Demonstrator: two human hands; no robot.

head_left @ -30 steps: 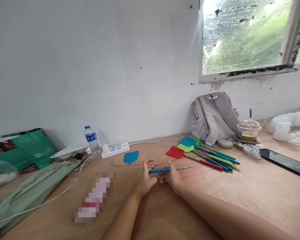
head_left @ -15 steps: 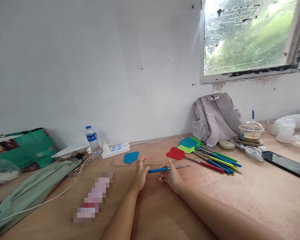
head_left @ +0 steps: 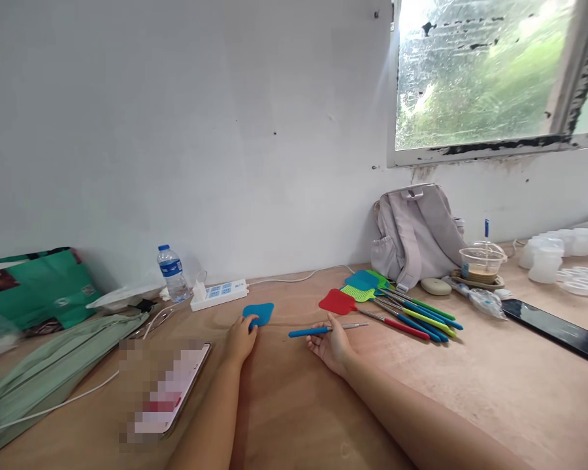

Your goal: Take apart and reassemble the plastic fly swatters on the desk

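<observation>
In the head view, my left hand point(head_left: 242, 339) has its fingers closed at the near left edge of a blue fly swatter head point(head_left: 262, 313), which is close to the table surface. My right hand point(head_left: 334, 347) is turned palm up and holds a blue-gripped telescopic handle point(head_left: 304, 332) near its middle. The metal end of the handle points right, its blue end left. Right of it lies a bunch of fly swatters, including a red one point(head_left: 337, 302) and a yellow-green one point(head_left: 357, 294), their handles fanned toward the near right.
A power strip point(head_left: 219, 296) and a water bottle point(head_left: 172, 274) stand near the wall. A partly blurred phone point(head_left: 186, 385) lies at left, beside a green cloth bag point(head_left: 53, 365). A grey backpack point(head_left: 416, 235), a drink cup point(head_left: 480, 261) and a black phone point(head_left: 553, 326) are at right.
My left hand has moved left, away from the handle's blue end, and closed on the blue swatter head. My right hand keeps the handle in nearly the same place.
</observation>
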